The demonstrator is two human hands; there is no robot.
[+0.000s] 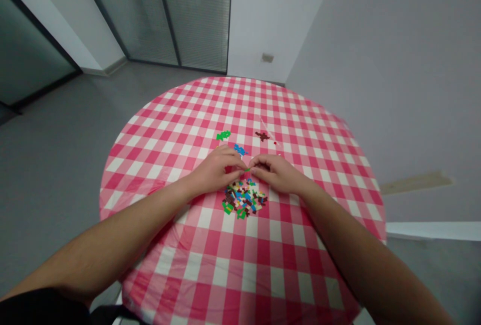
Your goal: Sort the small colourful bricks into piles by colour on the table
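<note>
Grey floor and pale walls surround a round table (300,285) covered with a red-and-white checked cloth. Glass partitions with blinds stand at the far left of the room, and a small wall plate (267,57) sits low on the far wall.

From my seat at the feed, both bare forearms reach in from the table's near edge and meet around its middle. The left hand (216,167) rests knuckles up with its fingers curled in and thumb and forefinger pinched. The right hand (276,172) mirrors it, fingers folded and tips pressed together. The two pinches come together on a tiny green piece (247,169), which is gripped from both sides just above the cloth. I can't tell how firmly either hand bears it, nor whether a reddish bit under the left fingertips is another piece or just the cloth.

Just on the near-edge side of the hands, touching neither, lies a loose pile of small bricks (244,199) in green, blue, brown, white and red. Beyond the hands, toward the far edge, three little groups lie apart: a green cluster (223,135) off to the left, a blue cluster (239,150) just past the left knuckles, and a brown cluster (262,136) to the right with a single red speck (275,143) beside it.
</note>
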